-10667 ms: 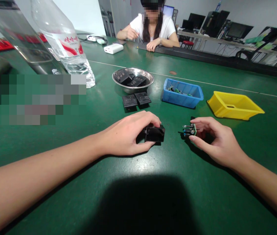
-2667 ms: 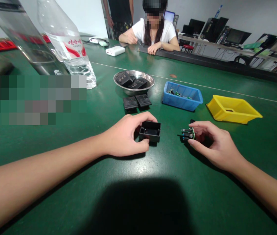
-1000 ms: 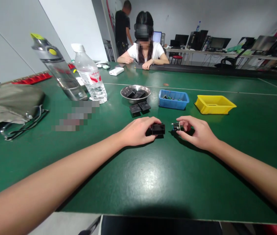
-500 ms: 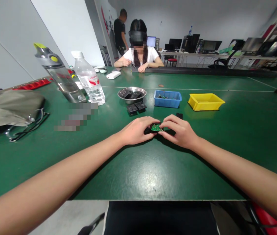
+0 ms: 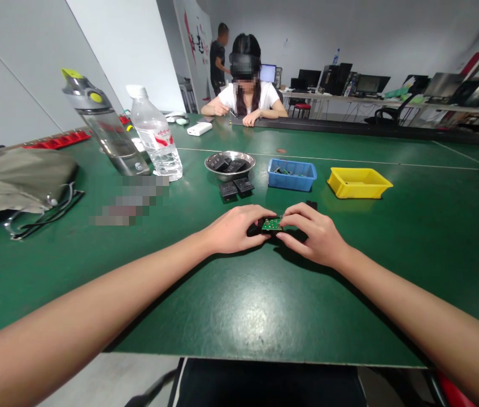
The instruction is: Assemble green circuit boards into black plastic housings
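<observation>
A small green circuit board (image 5: 270, 224) lies face up in a black plastic housing (image 5: 255, 229) on the green table. My left hand (image 5: 236, 230) is closed around the housing from the left, thumb on the near side and fingers on the far side. From the right, my right hand (image 5: 319, 233) pinches the board's right edge with bent fingers, its thumb low at the near corner. Just beyond the right hand lies a small black piece (image 5: 312, 205), partly hidden by it.
Farther off stand a metal bowl (image 5: 230, 175) of black housings, two housings (image 5: 229, 192) before it, a blue bin (image 5: 292, 182) with small parts and a yellow bin (image 5: 360, 189). Two bottles (image 5: 161, 150) and a cloth bag (image 5: 19, 178) are leftward. A person (image 5: 248, 96) sits opposite.
The board appears to sit flatter and more squarely in the housing. My right fingers have shifted slightly to the right on it; my left hand keeps its hold. The camera view has shifted slightly.
</observation>
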Available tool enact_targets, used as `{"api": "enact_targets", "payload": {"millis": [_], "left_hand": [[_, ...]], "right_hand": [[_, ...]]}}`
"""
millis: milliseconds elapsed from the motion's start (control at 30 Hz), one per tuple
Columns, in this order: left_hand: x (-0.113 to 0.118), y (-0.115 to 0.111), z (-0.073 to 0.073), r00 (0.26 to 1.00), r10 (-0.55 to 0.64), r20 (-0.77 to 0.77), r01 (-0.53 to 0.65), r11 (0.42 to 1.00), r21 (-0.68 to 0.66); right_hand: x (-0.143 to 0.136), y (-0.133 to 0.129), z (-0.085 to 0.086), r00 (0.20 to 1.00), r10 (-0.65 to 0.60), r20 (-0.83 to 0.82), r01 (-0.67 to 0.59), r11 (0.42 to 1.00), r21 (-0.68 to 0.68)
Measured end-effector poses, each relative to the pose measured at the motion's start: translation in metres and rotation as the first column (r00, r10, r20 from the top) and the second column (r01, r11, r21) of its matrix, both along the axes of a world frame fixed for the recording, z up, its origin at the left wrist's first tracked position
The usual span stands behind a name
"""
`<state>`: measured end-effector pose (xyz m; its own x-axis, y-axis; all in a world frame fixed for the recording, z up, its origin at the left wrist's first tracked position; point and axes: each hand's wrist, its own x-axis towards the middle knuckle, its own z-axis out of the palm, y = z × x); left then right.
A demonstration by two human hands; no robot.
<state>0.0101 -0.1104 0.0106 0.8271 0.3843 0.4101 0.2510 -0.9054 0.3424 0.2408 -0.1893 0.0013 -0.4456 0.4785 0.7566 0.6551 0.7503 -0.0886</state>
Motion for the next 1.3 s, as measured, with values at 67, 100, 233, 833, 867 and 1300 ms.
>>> {"api": "enact_targets", "payload": {"millis": [67,100,233,833,867,1300], "left_hand": [[0.0,-0.001,0.001,1.0,0.005,-0.006,-0.005,1.0,-0.014],[0.0,-0.002,0.001,1.0,0.009,-0.007,-0.009,1.0,-0.023],[0.0,-0.002,0.002,1.0,0.012,-0.011,-0.013,0.998,-0.064],[-0.004,0.003,0.001,0.999,-0.039,0.038,0.047,0.965,-0.258],[-0.004,0.003,0.001,0.999,-0.038,0.034,0.045,0.964,-0.264],[0.002,0.0,-0.004,0.998,0.064,0.005,-0.06,0.964,-0.258]], "right_hand": [[-0.002,-0.001,0.001,1.0,0.004,-0.015,-0.004,1.0,-0.015],[-0.003,-0.002,0.002,1.0,0.006,-0.023,-0.006,1.0,-0.021],[-0.009,-0.004,0.006,0.998,0.029,-0.054,-0.031,0.999,-0.033],[-0.009,-0.005,0.01,0.945,0.009,-0.326,-0.071,0.981,-0.179],[-0.01,-0.005,0.01,0.942,-0.003,-0.336,-0.062,0.981,-0.184],[-0.007,-0.004,-0.002,0.909,-0.102,-0.405,-0.019,0.958,-0.285]]}}
